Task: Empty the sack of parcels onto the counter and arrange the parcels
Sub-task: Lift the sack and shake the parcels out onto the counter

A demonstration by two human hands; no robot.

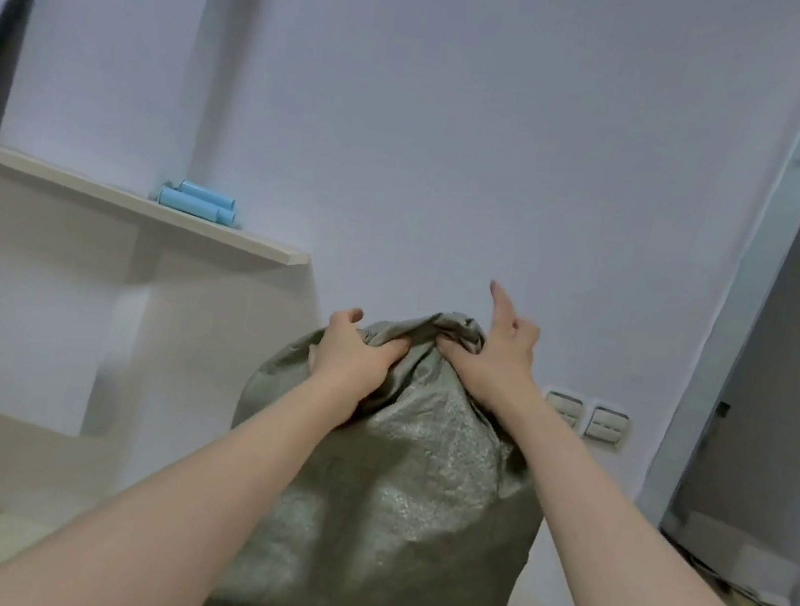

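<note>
Gripping the sack (391, 483) by its bunched upper end, we have both hands on it. The left hand (353, 355) curls round a fold of cloth left of the sack's peak. The right hand (495, 363) pinches the cloth right of the peak, its forefinger sticking up free.

The sack stands tall between our forearms, bulging and creased, and its foot runs out of view below. We see no parcel anywhere outside the sack, so we judge the emptying not begun, or barely under way. Whether the end we hold is the mouth or the closed bottom, we cannot tell.

Low and to the left of the sack lies a pale surface that may be the table (12, 556), but it is too blurred to be sure. Up and to the left of the sack, a shelf (92, 193) carries blue rolls (200, 203). Just right of the sack, two switches (586, 416) sit on the wall.

As we read it, the tipping-out is most likely yet to come, and all the arranging is left to do.
</note>
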